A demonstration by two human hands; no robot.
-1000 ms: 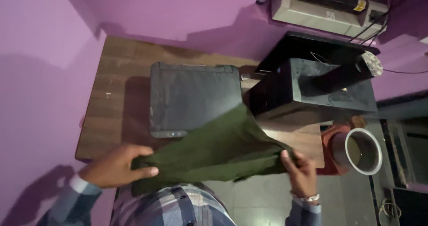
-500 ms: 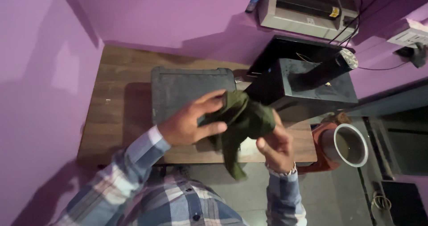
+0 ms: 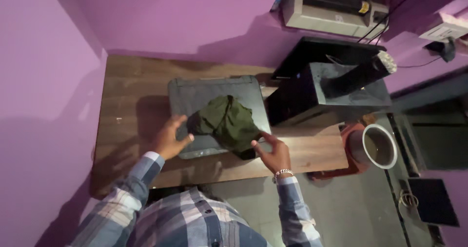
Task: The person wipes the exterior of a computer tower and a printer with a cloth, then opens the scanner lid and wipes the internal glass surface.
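A crumpled green cloth [image 3: 225, 123] lies on the grey platen [image 3: 195, 97] in the middle of the desk [image 3: 126, 86]. The left hand [image 3: 169, 138] at its left edge and the right hand [image 3: 271, 152] at its near right corner both have fingers spread wide, gripping nothing. Bunched like this, the cloth could slide off the platen's near edge or snag the black press [image 3: 331, 88] to the right.

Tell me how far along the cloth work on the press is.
Done: the green cloth lies bunched on the dark grey platen, no longer held in the air. In hand: the left hand and right hand sit open at its two sides, fingers at its edges. Left: the cloth is crumpled, not spread flat, and the black press head stands off to the right.
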